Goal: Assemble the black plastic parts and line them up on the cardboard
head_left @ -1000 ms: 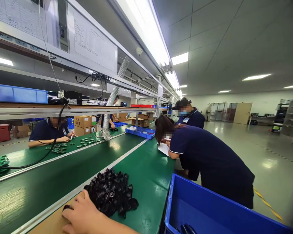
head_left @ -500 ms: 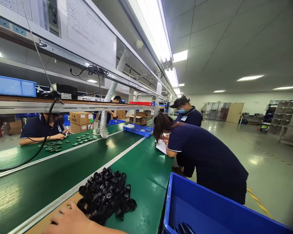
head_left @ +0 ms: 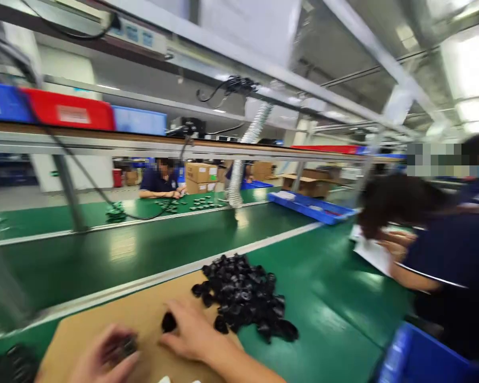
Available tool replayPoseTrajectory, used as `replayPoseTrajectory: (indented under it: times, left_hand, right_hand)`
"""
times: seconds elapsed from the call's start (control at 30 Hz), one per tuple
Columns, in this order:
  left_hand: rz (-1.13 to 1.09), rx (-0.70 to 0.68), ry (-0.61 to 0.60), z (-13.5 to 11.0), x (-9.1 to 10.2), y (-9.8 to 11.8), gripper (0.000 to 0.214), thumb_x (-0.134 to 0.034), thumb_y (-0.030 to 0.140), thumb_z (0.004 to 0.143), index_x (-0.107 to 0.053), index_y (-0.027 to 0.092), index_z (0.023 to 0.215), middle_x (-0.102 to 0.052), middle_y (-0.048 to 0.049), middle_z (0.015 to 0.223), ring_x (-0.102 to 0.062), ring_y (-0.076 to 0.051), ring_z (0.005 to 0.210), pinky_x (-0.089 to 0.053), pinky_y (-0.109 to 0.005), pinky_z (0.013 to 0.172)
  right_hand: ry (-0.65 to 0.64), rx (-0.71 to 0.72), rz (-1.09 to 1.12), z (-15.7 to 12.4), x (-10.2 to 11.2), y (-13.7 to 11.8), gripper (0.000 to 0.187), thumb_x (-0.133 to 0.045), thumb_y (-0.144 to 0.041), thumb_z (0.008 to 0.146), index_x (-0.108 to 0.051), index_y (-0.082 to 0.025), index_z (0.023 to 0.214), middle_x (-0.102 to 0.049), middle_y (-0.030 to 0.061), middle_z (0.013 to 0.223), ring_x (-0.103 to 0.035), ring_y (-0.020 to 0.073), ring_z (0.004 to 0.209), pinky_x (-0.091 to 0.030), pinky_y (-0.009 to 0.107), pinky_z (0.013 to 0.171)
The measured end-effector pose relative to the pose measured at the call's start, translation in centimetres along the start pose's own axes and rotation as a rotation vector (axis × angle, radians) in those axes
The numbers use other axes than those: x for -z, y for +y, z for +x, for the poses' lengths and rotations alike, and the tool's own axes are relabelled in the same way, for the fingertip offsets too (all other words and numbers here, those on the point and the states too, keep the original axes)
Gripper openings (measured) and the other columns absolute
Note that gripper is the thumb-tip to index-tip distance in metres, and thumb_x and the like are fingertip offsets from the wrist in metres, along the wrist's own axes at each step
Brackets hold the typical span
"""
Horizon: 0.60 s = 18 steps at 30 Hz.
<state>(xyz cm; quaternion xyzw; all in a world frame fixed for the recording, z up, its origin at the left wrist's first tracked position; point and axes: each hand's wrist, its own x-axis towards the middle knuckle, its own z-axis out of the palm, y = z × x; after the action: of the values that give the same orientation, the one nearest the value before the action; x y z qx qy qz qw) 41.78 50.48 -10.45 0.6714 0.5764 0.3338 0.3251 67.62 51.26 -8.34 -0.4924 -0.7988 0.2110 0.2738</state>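
The view is smeared by motion. My left hand (head_left: 104, 354) is at the bottom edge over a brown cardboard sheet (head_left: 123, 319), its fingers curled round a small black plastic part (head_left: 123, 346). My right hand (head_left: 191, 332) rests on the sheet just to the right, thumb and fingers closed on another black part (head_left: 168, 322). A heap of the same black parts (head_left: 243, 295) lies right beside my right hand, partly on the sheet and partly on the green bench top (head_left: 327, 298).
A green conveyor belt (head_left: 143, 250) runs behind the sheet. A person in dark blue (head_left: 443, 255) leans over a paper (head_left: 371, 252) at the right. A blue bin (head_left: 415, 361) stands at bottom right, a blue tray (head_left: 311, 207) farther back. More black parts (head_left: 11, 364) lie at bottom left.
The camera has swung left and down. My left hand has come into view holding a part. My right hand has moved from the heap's edge onto the cardboard with a part.
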Motion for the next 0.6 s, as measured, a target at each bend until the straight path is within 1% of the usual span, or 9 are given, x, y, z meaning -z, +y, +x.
replayPoseTrajectory:
  times: [0.03, 0.07, 0.1, 0.17, 0.27, 0.37, 0.43, 0.5, 0.6]
  left_hand:
    - [-0.165, -0.021, -0.045, -0.4, 0.0, 0.5, 0.051, -0.086, 0.069, 0.071, -0.075, 0.027, 0.098, -0.079, -0.0078, 0.105, -0.075, -0.035, 0.104, -0.066, -0.045, 0.094]
    - [-0.303, -0.025, -0.077, -0.6, -0.3, 1.1, 0.051, -0.085, 0.067, 0.072, -0.073, 0.025, 0.097, -0.079, -0.0095, 0.105, -0.075, -0.035, 0.105, -0.065, -0.045, 0.095]
    - [-0.389, -0.011, -0.080, -0.5, -0.7, 1.6, 0.051, -0.086, 0.064, 0.071, -0.072, 0.024, 0.099, -0.079, -0.0105, 0.108, -0.075, -0.035, 0.106, -0.064, -0.044, 0.095]
    - [-0.466, 0.005, -0.046, -0.3, -1.5, 2.2, 0.051, -0.088, 0.055, 0.070, -0.070, 0.022, 0.103, -0.078, -0.0110, 0.106, -0.074, -0.032, 0.099, -0.062, -0.041, 0.089]
    - [-0.503, 0.017, -0.040, -0.8, -2.1, 2.1, 0.048, -0.089, 0.046, 0.072, -0.071, 0.021, 0.109, -0.076, -0.0099, 0.106, -0.072, -0.028, 0.095, -0.059, -0.037, 0.085]
    - [-0.517, 0.028, -0.060, -2.0, -1.9, 1.5, 0.043, -0.088, 0.039, 0.074, -0.072, 0.021, 0.110, -0.075, -0.0078, 0.103, -0.070, -0.026, 0.092, -0.057, -0.035, 0.083]
    - [-0.529, 0.034, -0.071, -2.3, -1.7, 1.5, 0.040, -0.088, 0.033, 0.073, -0.073, 0.020, 0.109, -0.075, -0.0070, 0.100, -0.069, -0.024, 0.089, -0.056, -0.033, 0.081]
    - [-0.541, 0.032, -0.080, -2.2, -1.6, 1.6, 0.038, -0.087, 0.029, 0.073, -0.074, 0.020, 0.108, -0.075, -0.0065, 0.099, -0.068, -0.023, 0.087, -0.055, -0.032, 0.079]
    - [-0.539, 0.018, -0.089, -2.0, -1.5, 2.1, 0.035, -0.086, 0.027, 0.074, -0.077, 0.020, 0.107, -0.075, -0.0059, 0.098, -0.068, -0.023, 0.087, -0.055, -0.032, 0.081]
  right_hand:
    - [0.006, -0.022, 0.031, 0.0, 0.0, 0.1, 0.071, -0.090, -0.037, 0.080, -0.059, -0.026, 0.143, -0.066, 0.0122, 0.140, -0.062, 0.0356, 0.131, -0.049, 0.046, 0.112]
    - [0.009, -0.043, 0.057, 0.0, 0.0, 0.2, 0.070, -0.088, -0.032, 0.081, -0.058, -0.024, 0.144, -0.065, 0.0133, 0.139, -0.062, 0.0350, 0.129, -0.049, 0.046, 0.112]
    - [0.001, -0.055, 0.073, 0.1, 0.1, 0.3, 0.068, -0.086, -0.029, 0.081, -0.058, -0.023, 0.143, -0.066, 0.0137, 0.136, -0.063, 0.0343, 0.127, -0.050, 0.046, 0.111]
    - [-0.020, -0.079, 0.094, 0.3, 0.2, 0.3, 0.061, -0.084, -0.026, 0.081, -0.060, -0.022, 0.136, -0.067, 0.0126, 0.130, -0.064, 0.0326, 0.122, -0.051, 0.044, 0.107]
    - [-0.050, -0.096, 0.106, 0.4, 0.5, 0.1, 0.047, -0.084, -0.028, 0.081, -0.066, -0.023, 0.124, -0.068, 0.0100, 0.125, -0.064, 0.0315, 0.120, -0.050, 0.042, 0.105]
    - [-0.092, -0.093, 0.159, 0.5, 0.9, 0.0, 0.031, -0.080, -0.032, 0.087, -0.072, -0.026, 0.116, -0.069, 0.0071, 0.121, -0.064, 0.0294, 0.117, -0.050, 0.040, 0.104]
    - [-0.127, -0.078, 0.206, 0.7, 1.2, 0.2, 0.025, -0.075, -0.031, 0.090, -0.074, -0.027, 0.114, -0.069, 0.0058, 0.117, -0.064, 0.0281, 0.115, -0.050, 0.039, 0.103]
    - [-0.164, -0.050, 0.252, 0.9, 1.3, 0.4, 0.023, -0.073, -0.029, 0.089, -0.074, -0.028, 0.112, -0.070, 0.0053, 0.115, -0.064, 0.0278, 0.113, -0.050, 0.038, 0.103]
    - [-0.196, -0.054, 0.364, 0.9, 1.3, 0.4, 0.028, -0.074, -0.030, 0.088, -0.073, -0.026, 0.115, -0.072, 0.0057, 0.115, -0.065, 0.0280, 0.110, -0.051, 0.039, 0.101]
